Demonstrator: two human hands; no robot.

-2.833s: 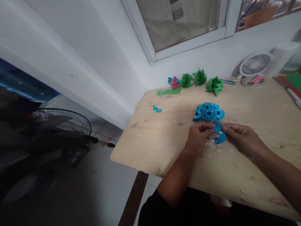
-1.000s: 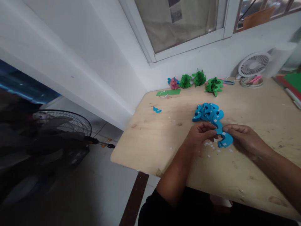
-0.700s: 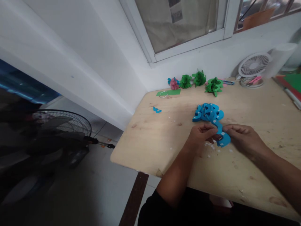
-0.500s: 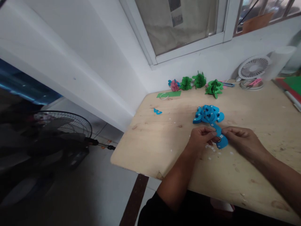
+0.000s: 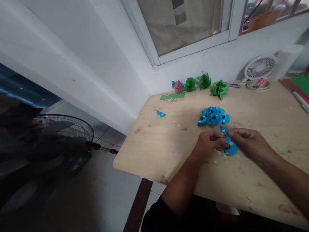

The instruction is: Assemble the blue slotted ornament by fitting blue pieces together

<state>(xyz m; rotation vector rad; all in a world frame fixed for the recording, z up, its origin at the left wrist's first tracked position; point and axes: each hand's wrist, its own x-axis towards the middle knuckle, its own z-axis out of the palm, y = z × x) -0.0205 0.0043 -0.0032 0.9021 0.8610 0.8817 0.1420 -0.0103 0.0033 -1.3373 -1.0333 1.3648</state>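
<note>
Between my hands is a blue paper cutout (image 5: 231,149) with curved edges and small white squares stuck on it. My left hand (image 5: 209,141) pinches its left edge, fingertips closed. My right hand (image 5: 247,140) grips its upper right edge between thumb and fingers. Just beyond lies a pile of similar blue paper cutouts (image 5: 213,116), also dotted with white squares. Small white paper scraps (image 5: 215,161) are scattered on the wooden table (image 5: 154,145) under my hands.
Green paper flowers (image 5: 219,89) and a pink-and-blue one (image 5: 178,86) line the wall. A green strip (image 5: 180,95) and a small blue scrap (image 5: 161,113) lie at left. A small white fan (image 5: 260,67) stands at back right; a black floor fan (image 5: 62,129) is beyond the table's left edge.
The blue cutout has shifted slightly right and towards me, and tilted, drawing apart from the pile. My left fingers have moved a little to the right along with it.
</note>
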